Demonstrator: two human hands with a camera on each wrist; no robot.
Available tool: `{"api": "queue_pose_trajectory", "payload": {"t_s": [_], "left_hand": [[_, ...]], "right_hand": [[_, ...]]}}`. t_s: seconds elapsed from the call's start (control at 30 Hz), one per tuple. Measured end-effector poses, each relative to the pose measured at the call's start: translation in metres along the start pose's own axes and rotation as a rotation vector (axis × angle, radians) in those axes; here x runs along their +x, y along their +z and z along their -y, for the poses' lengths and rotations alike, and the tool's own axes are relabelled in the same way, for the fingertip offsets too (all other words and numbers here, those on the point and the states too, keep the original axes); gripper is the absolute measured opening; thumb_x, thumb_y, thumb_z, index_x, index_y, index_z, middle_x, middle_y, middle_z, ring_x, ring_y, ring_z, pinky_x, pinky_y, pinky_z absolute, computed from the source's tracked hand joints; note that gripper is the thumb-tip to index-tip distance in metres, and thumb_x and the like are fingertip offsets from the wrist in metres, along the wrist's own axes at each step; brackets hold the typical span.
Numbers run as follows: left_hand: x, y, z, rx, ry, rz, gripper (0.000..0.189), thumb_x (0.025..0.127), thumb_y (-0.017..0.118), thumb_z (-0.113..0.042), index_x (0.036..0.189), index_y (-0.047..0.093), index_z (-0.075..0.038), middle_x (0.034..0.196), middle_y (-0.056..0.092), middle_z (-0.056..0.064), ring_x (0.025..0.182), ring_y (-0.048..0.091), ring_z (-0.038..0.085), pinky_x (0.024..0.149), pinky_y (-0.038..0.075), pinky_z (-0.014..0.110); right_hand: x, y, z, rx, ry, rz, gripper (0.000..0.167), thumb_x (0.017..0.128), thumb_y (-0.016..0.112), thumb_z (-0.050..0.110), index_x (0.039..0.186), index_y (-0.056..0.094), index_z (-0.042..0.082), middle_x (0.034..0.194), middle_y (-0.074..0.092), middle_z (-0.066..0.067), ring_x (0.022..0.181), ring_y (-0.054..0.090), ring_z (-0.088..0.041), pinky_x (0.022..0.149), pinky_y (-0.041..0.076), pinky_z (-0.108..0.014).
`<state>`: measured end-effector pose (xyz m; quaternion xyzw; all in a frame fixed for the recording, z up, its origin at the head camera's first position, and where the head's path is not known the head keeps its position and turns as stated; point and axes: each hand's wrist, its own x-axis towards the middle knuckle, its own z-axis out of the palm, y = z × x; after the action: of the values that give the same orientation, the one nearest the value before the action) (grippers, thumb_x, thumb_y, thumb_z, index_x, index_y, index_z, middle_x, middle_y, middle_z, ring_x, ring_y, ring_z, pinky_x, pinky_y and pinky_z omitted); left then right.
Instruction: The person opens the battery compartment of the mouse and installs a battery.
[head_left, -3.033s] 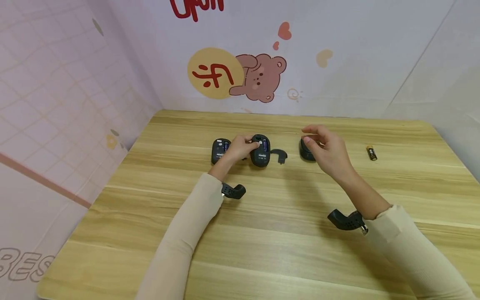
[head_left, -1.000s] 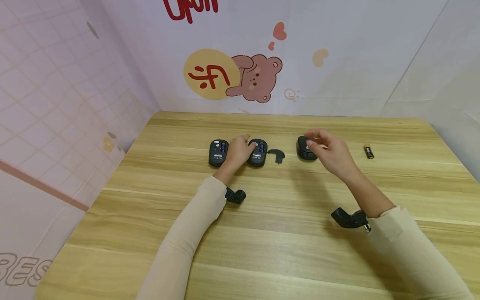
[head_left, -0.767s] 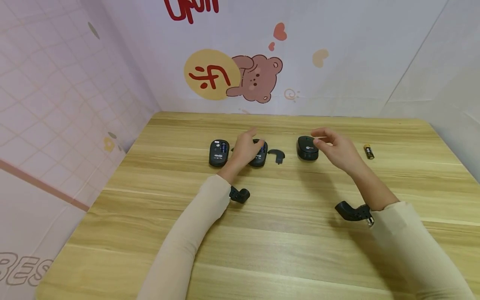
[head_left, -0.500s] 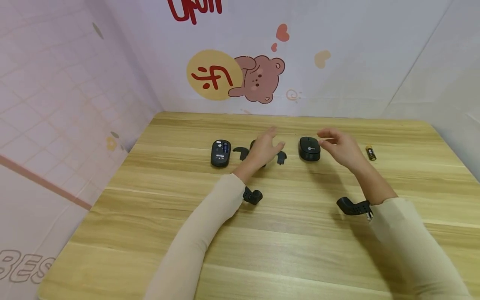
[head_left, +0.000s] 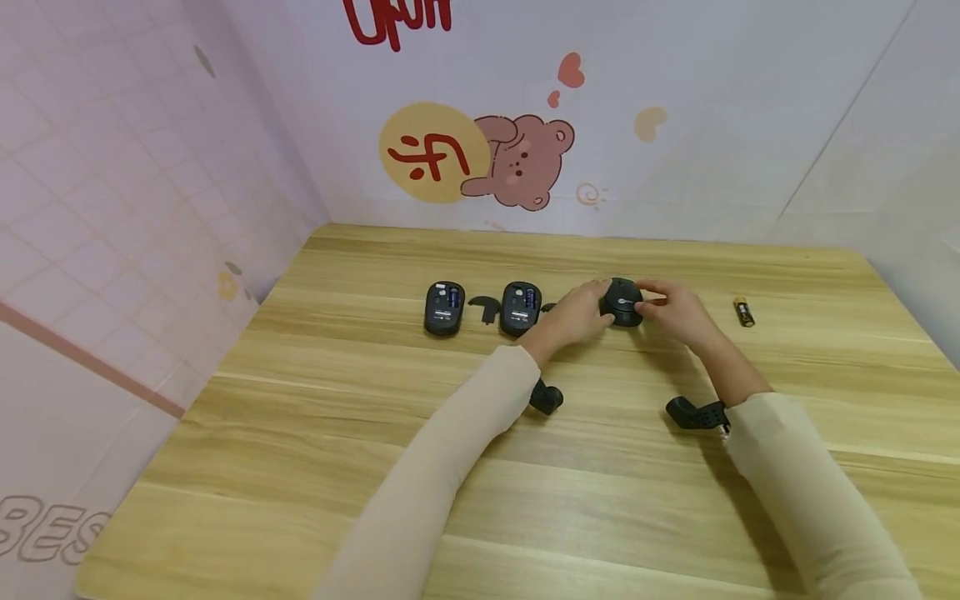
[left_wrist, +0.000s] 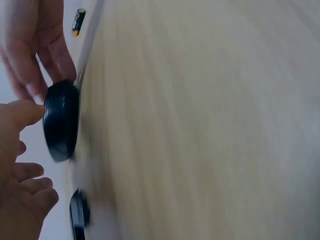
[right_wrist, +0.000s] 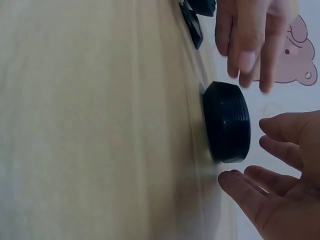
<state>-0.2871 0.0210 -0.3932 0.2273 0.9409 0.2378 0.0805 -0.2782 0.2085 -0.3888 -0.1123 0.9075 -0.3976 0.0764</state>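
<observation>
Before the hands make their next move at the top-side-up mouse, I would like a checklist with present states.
1. Top-side-up mouse resting on table: ok.
2. Left hand and right hand near it: ok.
3. Right hand gripping it: not ok; right wrist view shows a gap.
4. Battery inside it: cannot tell.
5. Loose cylindrical battery in view: ok.
6. Leftmost mouse and middle mouse closed: not ok.

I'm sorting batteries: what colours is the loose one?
The loose battery is black with a golden end, clearest in the head view.
</observation>
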Motion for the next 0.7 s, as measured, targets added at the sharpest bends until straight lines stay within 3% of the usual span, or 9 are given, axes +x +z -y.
{"api": "queue_pose_trajectory", "payload": {"t_s": [0.1, 0.23, 0.4, 0.6, 0.7], "left_hand": [[0.004, 0.008, -0.006, 0.044, -0.027, 0.063, 0.068, 0.094, 0.053, -0.036, 0.149, 0.018, -0.02, 0.151, 0.02, 0.009, 0.137, 0.02, 0.019, 0.11, 0.022, 0.028], [0.007, 0.012, -0.009, 0.096, -0.051, 0.108, 0.069, 0.094, 0.051, -0.039, 0.149, 0.014, -0.024, 0.151, 0.016, 0.012, 0.138, 0.015, 0.021, 0.112, 0.017, 0.033], [0.008, 0.012, -0.012, 0.11, -0.067, 0.107, 0.068, 0.094, 0.051, -0.038, 0.149, 0.015, -0.022, 0.151, 0.018, 0.011, 0.138, 0.015, 0.021, 0.113, 0.011, 0.036], [0.008, 0.014, -0.012, 0.103, -0.054, 0.1, 0.07, 0.093, 0.057, -0.027, 0.149, 0.016, -0.02, 0.151, 0.02, 0.009, 0.137, 0.018, 0.019, 0.113, 0.011, 0.033], [0.009, 0.012, -0.012, 0.097, -0.041, 0.091, 0.07, 0.092, 0.058, -0.023, 0.149, 0.017, -0.019, 0.15, 0.023, 0.008, 0.136, 0.021, 0.017, 0.113, 0.013, 0.031]], "right_hand": [[0.002, 0.003, 0.0, -0.038, 0.03, 0.04, 0.053, 0.096, 0.051, 0.02, 0.142, 0.033, 0.002, 0.14, 0.028, -0.033, 0.122, 0.038, -0.045, 0.092, 0.043, -0.054], [0.002, 0.007, 0.004, -0.078, 0.033, 0.069, 0.057, 0.096, 0.051, 0.025, 0.144, 0.03, 0.002, 0.138, 0.031, -0.034, 0.121, 0.039, -0.044, 0.092, 0.043, -0.053], [0.001, 0.009, 0.008, -0.093, 0.018, 0.085, 0.066, 0.092, 0.059, 0.024, 0.144, 0.026, 0.0, 0.136, 0.033, -0.034, 0.12, 0.04, -0.043, 0.092, 0.043, -0.048], [0.0, 0.008, 0.005, -0.076, 0.007, 0.089, 0.071, 0.083, 0.065, 0.002, 0.143, 0.028, 0.0, 0.131, 0.037, -0.036, 0.118, 0.043, -0.044, 0.096, 0.04, -0.051], [-0.001, 0.005, 0.005, -0.035, 0.009, 0.078, 0.068, 0.084, 0.064, 0.0, 0.143, 0.031, 0.001, 0.13, 0.039, -0.036, 0.118, 0.043, -0.044, 0.095, 0.041, -0.051]]}}
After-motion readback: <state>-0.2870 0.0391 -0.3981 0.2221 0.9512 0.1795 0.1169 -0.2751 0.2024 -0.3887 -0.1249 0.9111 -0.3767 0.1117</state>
